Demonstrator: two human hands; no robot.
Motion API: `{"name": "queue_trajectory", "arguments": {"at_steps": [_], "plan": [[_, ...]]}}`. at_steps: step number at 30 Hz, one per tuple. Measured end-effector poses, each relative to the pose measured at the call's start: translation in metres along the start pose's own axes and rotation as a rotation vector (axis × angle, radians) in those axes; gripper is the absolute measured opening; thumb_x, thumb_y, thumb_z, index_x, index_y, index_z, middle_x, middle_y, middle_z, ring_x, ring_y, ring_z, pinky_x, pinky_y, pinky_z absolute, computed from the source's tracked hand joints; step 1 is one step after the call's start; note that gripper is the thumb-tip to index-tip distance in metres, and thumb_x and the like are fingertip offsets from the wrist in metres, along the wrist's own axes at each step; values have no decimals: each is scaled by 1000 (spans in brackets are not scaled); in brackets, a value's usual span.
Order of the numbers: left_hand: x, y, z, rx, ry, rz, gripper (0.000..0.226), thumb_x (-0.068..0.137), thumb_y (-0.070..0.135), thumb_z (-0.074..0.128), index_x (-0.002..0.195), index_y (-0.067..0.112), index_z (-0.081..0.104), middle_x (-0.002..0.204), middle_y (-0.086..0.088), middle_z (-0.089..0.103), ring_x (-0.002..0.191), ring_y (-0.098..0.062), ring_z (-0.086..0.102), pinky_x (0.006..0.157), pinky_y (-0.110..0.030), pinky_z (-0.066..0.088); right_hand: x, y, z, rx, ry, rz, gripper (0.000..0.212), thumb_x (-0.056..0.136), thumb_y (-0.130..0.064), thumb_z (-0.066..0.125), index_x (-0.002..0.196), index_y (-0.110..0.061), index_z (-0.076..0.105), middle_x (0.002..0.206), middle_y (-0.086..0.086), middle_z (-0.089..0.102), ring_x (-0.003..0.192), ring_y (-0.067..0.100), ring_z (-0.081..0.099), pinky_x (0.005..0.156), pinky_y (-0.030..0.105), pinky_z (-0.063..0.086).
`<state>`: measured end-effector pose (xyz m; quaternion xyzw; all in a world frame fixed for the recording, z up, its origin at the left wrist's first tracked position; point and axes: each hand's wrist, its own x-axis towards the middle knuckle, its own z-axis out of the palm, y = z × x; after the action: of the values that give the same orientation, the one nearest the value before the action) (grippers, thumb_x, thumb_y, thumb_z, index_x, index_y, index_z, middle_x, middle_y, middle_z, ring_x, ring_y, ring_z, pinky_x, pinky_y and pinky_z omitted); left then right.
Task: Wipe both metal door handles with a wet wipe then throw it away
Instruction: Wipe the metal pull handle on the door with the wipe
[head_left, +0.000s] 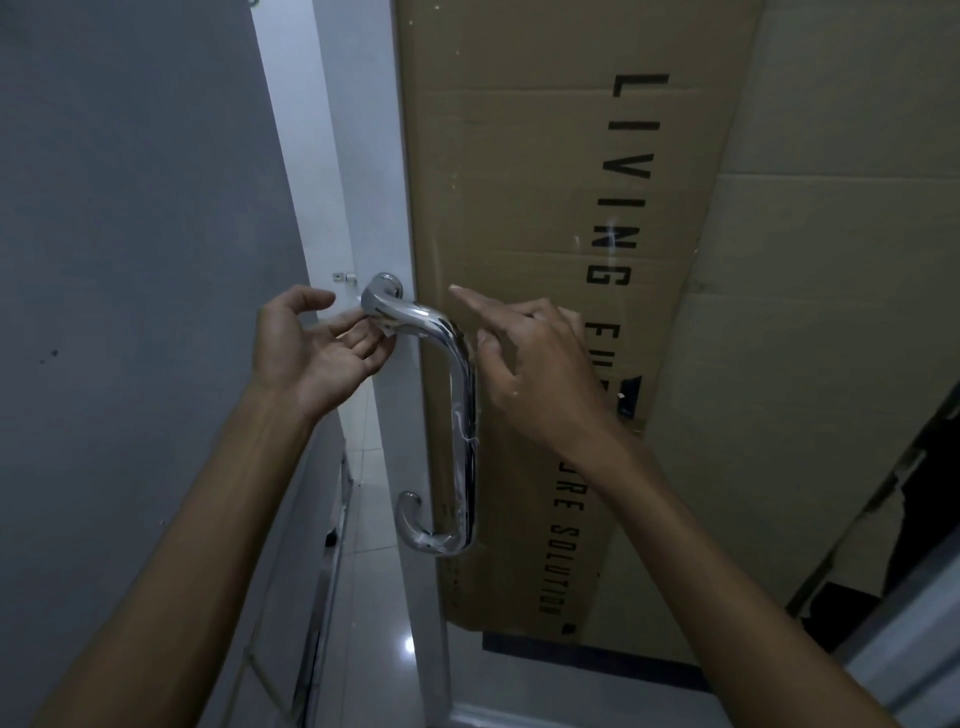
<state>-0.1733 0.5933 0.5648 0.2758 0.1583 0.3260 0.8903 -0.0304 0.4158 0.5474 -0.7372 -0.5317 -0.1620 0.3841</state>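
The chrome door handle (457, 415) runs down between the two hands, its upper bend right at their fingertips. The left hand (311, 348) pinches something small and pale under that bend, likely the wet wipe (387, 326), though I can't be sure. The right hand (530, 364) hovers just right of the bar, fingers loose, forefinger out, gripping nothing. A pinch that slight could drop the wipe. Behind stands a cardboard box (571, 208).

A printed cardboard sheet (545, 208) covers what seems a glass door, beside a grey wall (130, 208).
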Motion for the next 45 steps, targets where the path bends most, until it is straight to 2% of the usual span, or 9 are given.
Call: {"name": "queue_trajectory", "arguments": {"at_steps": [17,25,29,34,36,38,40,42,45], "plan": [[-3,-20,0,-128,-4,38,66,78,16,53,137,-12,52,134,-28,65,126,-38,66,116,-49,41,-7,31,-12,16,-63,24,52,101,-36,40,151,-49,42,124,-8,66,120,13,50,103,32,32],[-6,-32,1,166,182,109,30,83,11,63,112,3,66,109,-11,74,104,-25,72,106,-35,50,-3,44,-15,145,-130,-32,49,105,-32,43,151,-47,43,123,-7,66,120,14,48,103,32,35],[-11,-33,4,434,295,188,12,103,11,56,106,9,67,97,-4,77,87,-14,70,83,-27,56,-2,48,-10,212,-139,-54,48,104,-33,43,150,-47,45,111,-7,66,113,16,50,100,35,37],[-40,-28,5,541,388,382,36,103,12,55,137,6,61,101,2,81,84,-4,75,71,-20,59,-1,46,-21,485,-144,-99,43,106,-23,47,146,-34,57,83,-15,70,62,-4,51,68,21,47],[-52,-30,18,581,327,454,45,102,15,57,146,6,55,109,1,81,90,-6,76,74,-20,59,4,43,-30,686,-186,-43,42,108,-21,46,149,-29,54,105,-7,78,42,2,48,44,18,43],[-62,-37,44,643,236,503,44,102,16,58,145,5,55,116,-3,79,100,-11,76,85,-23,58,12,35,-38,841,-233,32,48,110,-22,45,157,-24,40,119,-7,76,35,3,35,38,16,34],[-64,-44,68,717,174,515,30,101,16,60,130,8,65,124,-7,76,110,-17,74,100,-29,54,20,25,-42,925,-270,62,60,109,-29,48,163,-21,24,126,-8,73,50,-3,53,54,11,45],[-59,-50,83,730,180,501,21,98,16,65,118,11,70,128,-10,74,118,-25,70,111,-35,48,29,17,-42,988,-321,93,66,106,-35,54,163,-19,25,132,-3,70,98,-3,68,86,13,51],[-47,-55,89,741,228,456,17,95,18,71,112,15,73,100,2,78,95,-15,68,89,-26,49,36,13,-41,1101,-330,163,46,102,-27,63,146,-15,53,122,6,73,105,11,72,91,28,58]]}}
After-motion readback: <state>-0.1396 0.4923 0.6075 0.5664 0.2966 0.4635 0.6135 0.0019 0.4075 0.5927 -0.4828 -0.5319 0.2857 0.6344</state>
